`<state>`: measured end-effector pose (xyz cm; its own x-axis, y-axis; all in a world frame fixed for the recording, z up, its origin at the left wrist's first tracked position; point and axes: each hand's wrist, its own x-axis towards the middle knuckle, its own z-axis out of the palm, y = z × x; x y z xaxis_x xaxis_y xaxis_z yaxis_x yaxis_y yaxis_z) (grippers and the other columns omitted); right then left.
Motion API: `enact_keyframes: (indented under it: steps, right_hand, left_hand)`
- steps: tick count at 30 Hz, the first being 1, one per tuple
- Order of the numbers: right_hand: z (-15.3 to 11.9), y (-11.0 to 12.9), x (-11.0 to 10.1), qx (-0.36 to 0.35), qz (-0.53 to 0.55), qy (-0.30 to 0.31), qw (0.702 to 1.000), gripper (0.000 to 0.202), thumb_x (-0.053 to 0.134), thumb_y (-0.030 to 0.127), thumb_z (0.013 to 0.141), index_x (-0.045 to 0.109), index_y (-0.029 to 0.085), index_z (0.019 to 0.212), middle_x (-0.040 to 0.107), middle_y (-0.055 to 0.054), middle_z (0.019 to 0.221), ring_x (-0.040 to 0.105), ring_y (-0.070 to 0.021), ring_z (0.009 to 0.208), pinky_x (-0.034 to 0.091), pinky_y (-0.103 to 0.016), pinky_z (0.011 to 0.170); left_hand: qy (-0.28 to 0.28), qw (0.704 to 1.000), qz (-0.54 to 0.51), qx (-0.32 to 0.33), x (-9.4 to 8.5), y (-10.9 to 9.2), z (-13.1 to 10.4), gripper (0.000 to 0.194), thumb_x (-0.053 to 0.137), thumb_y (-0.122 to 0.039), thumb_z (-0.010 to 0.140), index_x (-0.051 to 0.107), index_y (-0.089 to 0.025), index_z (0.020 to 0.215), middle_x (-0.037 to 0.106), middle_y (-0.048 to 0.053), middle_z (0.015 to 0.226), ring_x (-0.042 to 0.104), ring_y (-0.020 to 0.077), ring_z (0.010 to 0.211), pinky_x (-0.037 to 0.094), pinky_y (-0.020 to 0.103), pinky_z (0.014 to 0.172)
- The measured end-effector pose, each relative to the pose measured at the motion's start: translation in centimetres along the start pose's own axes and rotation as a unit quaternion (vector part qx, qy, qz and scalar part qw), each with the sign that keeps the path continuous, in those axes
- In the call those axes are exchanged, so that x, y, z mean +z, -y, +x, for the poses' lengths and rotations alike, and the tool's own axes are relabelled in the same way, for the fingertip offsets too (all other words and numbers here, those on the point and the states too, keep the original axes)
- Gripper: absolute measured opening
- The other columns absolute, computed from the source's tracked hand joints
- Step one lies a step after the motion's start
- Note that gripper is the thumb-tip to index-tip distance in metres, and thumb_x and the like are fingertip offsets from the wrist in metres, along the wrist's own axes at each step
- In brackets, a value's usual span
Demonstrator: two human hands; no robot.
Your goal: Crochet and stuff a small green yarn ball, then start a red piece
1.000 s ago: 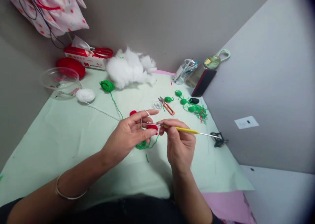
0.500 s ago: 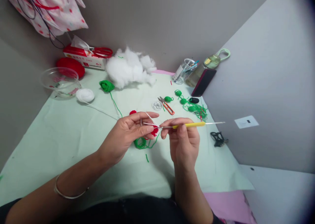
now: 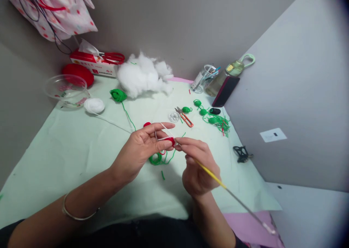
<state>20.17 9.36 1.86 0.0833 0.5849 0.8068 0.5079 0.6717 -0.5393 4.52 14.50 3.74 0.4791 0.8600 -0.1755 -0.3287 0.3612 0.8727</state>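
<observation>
Between thumb and fingers, my left hand [image 3: 141,144] pinches a small red crochet piece [image 3: 171,140], with white yarn [image 3: 165,127] looped over its raised index finger. My right hand [image 3: 200,164] is closed on a yellow-handled crochet hook [image 3: 211,174], whose near shaft slants down toward the lower right. The hook's far tip meets the right edge of the red piece, partly hidden by my fingertips. Below the left fingers lies a coil of green yarn [image 3: 155,158]. A second red bit [image 3: 147,124] shows just behind the left hand.
White stuffing [image 3: 144,75] is heaped at the back. A white yarn ball [image 3: 94,105] and a green yarn ball [image 3: 118,94] lie left. Orange snips [image 3: 185,118] and small green crocheted pieces [image 3: 203,112] lie right, before a bottle [image 3: 223,77] and a phone [image 3: 226,92].
My right hand has turned, swinging the hook's near end from level at the right down to the lower right. The left hand keeps its hold on the red piece, almost unmoved.
</observation>
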Motion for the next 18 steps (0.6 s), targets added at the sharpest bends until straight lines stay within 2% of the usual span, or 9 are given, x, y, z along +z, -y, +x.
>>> enact_keyframes:
  steps: [3, 6, 9, 11, 15, 18]
  right_hand:
    - [-0.34, -0.25, 0.14, -0.034, -0.055, 0.009, 0.998, 0.033, 0.054, 0.012, 0.099, 0.07, 0.027, 0.123, 0.078, -0.009, 0.111, 0.075, -0.0205, 0.09, 0.062, -0.035, 0.067]
    - [-0.34, -0.4, 0.16, -0.028, -0.032, 0.004, 0.999, 0.033, 0.052, 0.012, 0.099, 0.071, 0.027, 0.123, 0.078, -0.009, 0.109, 0.075, -0.0204, 0.088, 0.062, -0.035, 0.066]
    - [-0.24, -0.39, 0.08, -0.024, -0.001, 0.006, 1.0, 0.033, 0.055, 0.011, 0.098, 0.072, 0.026, 0.123, 0.078, -0.009, 0.11, 0.076, -0.0214, 0.091, 0.062, -0.035, 0.067]
    - [-0.24, -0.34, 0.02, -0.029, 0.01, 0.017, 0.999, 0.034, 0.056, 0.011, 0.097, 0.071, 0.025, 0.124, 0.078, -0.01, 0.112, 0.076, -0.0221, 0.093, 0.063, -0.036, 0.068]
    - [-0.41, -0.24, -0.04, -0.021, 0.017, 0.033, 0.999, 0.034, 0.053, 0.012, 0.098, 0.071, 0.027, 0.123, 0.078, -0.009, 0.113, 0.076, -0.0219, 0.091, 0.063, -0.036, 0.066]
    - [-0.53, -0.17, -0.09, -0.001, 0.027, 0.038, 0.999, 0.035, 0.052, 0.013, 0.099, 0.072, 0.029, 0.122, 0.078, -0.008, 0.112, 0.076, -0.0215, 0.091, 0.063, -0.036, 0.067]
  left_hand:
    - [-0.005, 1.0, 0.007, -0.003, 0.11, 0.14, -0.05, 0.039, 0.084, -0.026, 0.08, 0.076, -0.026, 0.118, 0.065, -0.002, 0.085, 0.06, 0.0114, 0.079, 0.049, 0.022, 0.073]
    - [-0.001, 1.0, -0.004, -0.006, 0.12, 0.19, -0.2, 0.041, 0.082, -0.03, 0.083, 0.074, -0.029, 0.122, 0.066, -0.001, 0.088, 0.059, 0.0116, 0.082, 0.048, 0.022, 0.076]
    - [0.013, 1.0, -0.011, 0.0, 0.03, 0.14, -0.33, 0.035, 0.066, -0.047, 0.095, 0.073, -0.029, 0.124, 0.068, 0.0, 0.093, 0.061, 0.014, 0.086, 0.048, 0.026, 0.081]
    - [0.014, 1.0, 0.009, 0.005, -0.05, 0.08, -0.37, 0.04, 0.054, -0.053, 0.1, 0.073, -0.027, 0.123, 0.067, 0.001, 0.09, 0.06, 0.0147, 0.082, 0.048, 0.028, 0.079]
    - [0.011, 0.997, 0.082, 0.008, -0.13, -0.18, -0.37, 0.039, 0.058, -0.049, 0.099, 0.071, -0.026, 0.128, 0.052, -0.004, 0.066, 0.047, 0.0129, 0.064, 0.042, 0.026, 0.065]
    - [-0.027, 0.987, 0.152, 0.046, -0.11, -0.44, -0.42, 0.035, 0.06, -0.044, 0.099, 0.071, -0.026, 0.126, 0.057, -0.002, 0.071, 0.049, 0.013, 0.065, 0.042, 0.026, 0.065]
